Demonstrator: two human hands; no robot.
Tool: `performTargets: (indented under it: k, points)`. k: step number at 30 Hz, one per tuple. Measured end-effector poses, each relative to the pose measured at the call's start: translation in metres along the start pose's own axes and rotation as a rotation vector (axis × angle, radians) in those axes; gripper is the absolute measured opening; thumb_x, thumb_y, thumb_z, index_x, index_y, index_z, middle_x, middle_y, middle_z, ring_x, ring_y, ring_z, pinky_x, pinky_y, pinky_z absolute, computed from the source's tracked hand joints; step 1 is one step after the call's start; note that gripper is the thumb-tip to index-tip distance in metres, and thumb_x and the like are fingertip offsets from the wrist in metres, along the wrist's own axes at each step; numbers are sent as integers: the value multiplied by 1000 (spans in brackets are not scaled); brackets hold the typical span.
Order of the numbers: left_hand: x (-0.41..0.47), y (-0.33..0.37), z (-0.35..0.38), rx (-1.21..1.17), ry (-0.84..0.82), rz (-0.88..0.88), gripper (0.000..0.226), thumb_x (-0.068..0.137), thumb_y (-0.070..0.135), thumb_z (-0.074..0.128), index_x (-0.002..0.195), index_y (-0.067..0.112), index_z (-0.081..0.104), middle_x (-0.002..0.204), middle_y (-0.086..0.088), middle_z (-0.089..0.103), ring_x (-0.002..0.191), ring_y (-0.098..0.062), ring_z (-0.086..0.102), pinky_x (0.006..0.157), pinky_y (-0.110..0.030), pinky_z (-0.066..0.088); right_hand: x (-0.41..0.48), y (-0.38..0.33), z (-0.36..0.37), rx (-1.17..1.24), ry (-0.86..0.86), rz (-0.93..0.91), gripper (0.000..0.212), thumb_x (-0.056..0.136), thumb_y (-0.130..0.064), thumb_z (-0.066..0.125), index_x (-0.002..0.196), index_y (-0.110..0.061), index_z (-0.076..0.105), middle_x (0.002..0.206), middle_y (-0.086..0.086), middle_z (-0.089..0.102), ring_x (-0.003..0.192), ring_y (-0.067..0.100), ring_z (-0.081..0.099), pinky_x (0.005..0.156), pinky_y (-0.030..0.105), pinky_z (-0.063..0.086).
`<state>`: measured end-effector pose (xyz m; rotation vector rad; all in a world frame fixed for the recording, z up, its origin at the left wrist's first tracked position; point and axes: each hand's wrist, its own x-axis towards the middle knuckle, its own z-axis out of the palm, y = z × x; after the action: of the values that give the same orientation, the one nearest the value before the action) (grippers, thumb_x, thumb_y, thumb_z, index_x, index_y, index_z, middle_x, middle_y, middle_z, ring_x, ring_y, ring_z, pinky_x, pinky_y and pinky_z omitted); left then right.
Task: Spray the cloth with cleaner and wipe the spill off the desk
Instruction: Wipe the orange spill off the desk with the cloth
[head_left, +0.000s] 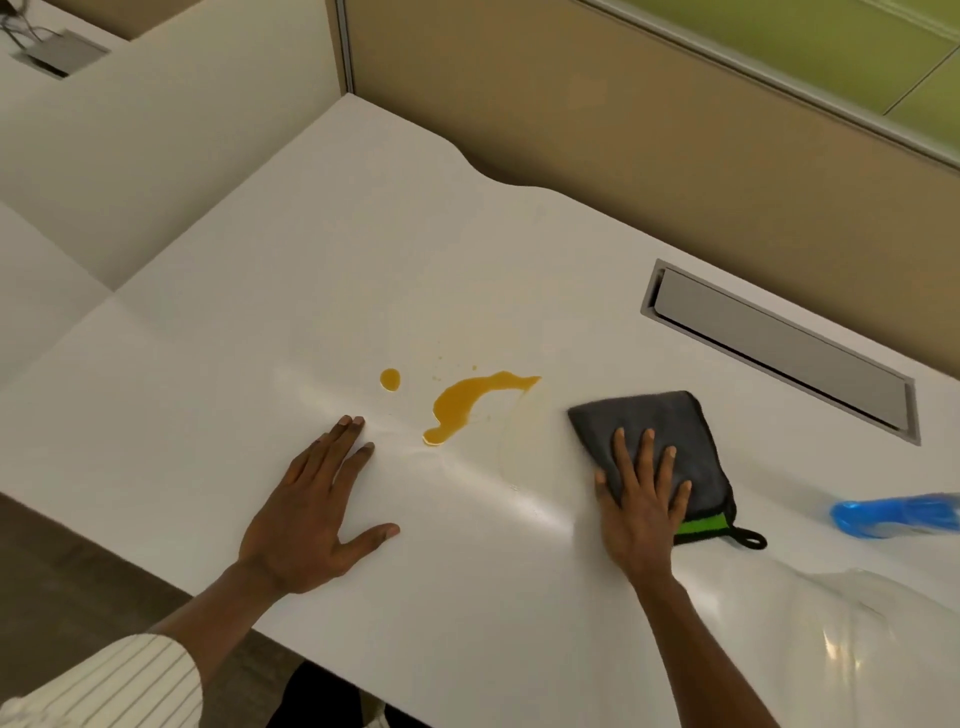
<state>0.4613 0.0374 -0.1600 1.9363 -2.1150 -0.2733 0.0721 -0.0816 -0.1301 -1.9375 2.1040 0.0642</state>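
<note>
An orange-yellow spill (470, 402) lies on the white desk (322, 291), with a small separate drop (390, 379) to its left and a faint wiped smear (524, 436) to its right. A folded grey cloth (654, 431) with a green edge and black loop lies right of the smear. My right hand (641, 506) presses flat on the cloth's near part, fingers spread. My left hand (317, 504) rests flat on the bare desk just left of the spill, fingers apart, holding nothing. A blue spray bottle top (893, 514) shows at the right edge, its clear body blurred below.
A grey cable hatch (779, 348) is set into the desk behind the cloth. A tan partition wall (623, 130) runs along the desk's far edge. The desk's near edge crosses the lower left, with dark floor beyond it.
</note>
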Motion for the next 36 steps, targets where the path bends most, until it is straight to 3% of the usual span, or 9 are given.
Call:
performTargets:
  k: [5, 11, 14, 19, 23, 30, 33, 36]
  points:
    - [-1, 1, -2, -10, -1, -2, 100, 94, 80, 54, 165, 11, 38, 182, -4, 11, 169, -23, 11, 131, -47, 29, 28, -56, 5, -28, 0, -109, 63, 109, -53, 27, 166, -39, 3, 178, -1, -4, 163, 30, -10, 128, 64, 0]
    - [-1, 3, -3, -8, 0, -8, 99, 94, 81, 55, 164, 12, 38, 182, -3, 11, 169, -22, 10, 130, -49, 30, -54, -51, 30, -48, -8, -376, 64, 107, -52, 24, 167, -37, 5, 177, -1, -6, 163, 30, -12, 130, 63, 2]
    - [0, 3, -5, -16, 2, -16, 99, 94, 81, 56, 164, 12, 39, 182, -2, 11, 169, -22, 11, 130, -50, 33, -82, -29, 32, -44, -13, -337, 66, 104, -54, 20, 166, -39, 6, 177, -4, -2, 164, 28, -7, 129, 64, 9]
    - [0, 5, -7, -17, 4, -16, 99, 95, 80, 55, 164, 10, 39, 182, -4, 11, 169, -22, 10, 131, -49, 31, -35, -29, 12, -16, 9, -156, 69, 101, -59, 11, 166, -35, 6, 177, -2, -2, 164, 28, -7, 130, 62, 3]
    - [0, 6, -8, -12, -6, -16, 100, 96, 80, 54, 164, 9, 39, 182, -5, 12, 169, -23, 10, 131, -50, 32, 40, -65, 4, 46, 24, -53, 62, 109, -53, 26, 166, -38, 5, 178, 2, 0, 163, 31, -8, 128, 64, -1]
    - [-1, 5, -6, -5, 2, -21, 101, 95, 81, 54, 166, 11, 37, 182, -4, 10, 169, -23, 10, 131, -49, 32, 56, -127, 17, -39, -10, -371, 63, 110, -54, 28, 166, -38, 6, 177, -1, -4, 163, 31, -10, 129, 62, -2]
    - [-1, 4, -4, -19, 11, -24, 101, 95, 81, 55, 166, 12, 37, 182, -4, 10, 169, -22, 10, 132, -47, 31, 14, -114, 29, 7, 0, -476, 63, 108, -54, 25, 166, -39, 7, 177, -2, -3, 163, 29, -11, 130, 61, -1]
    - [-1, 2, -3, -9, 10, -24, 101, 95, 82, 54, 166, 12, 37, 183, -4, 9, 169, -23, 9, 133, -44, 26, -13, -91, 32, 75, -19, -450, 63, 106, -54, 22, 166, -41, 6, 177, -7, -2, 163, 23, -13, 130, 59, -2]
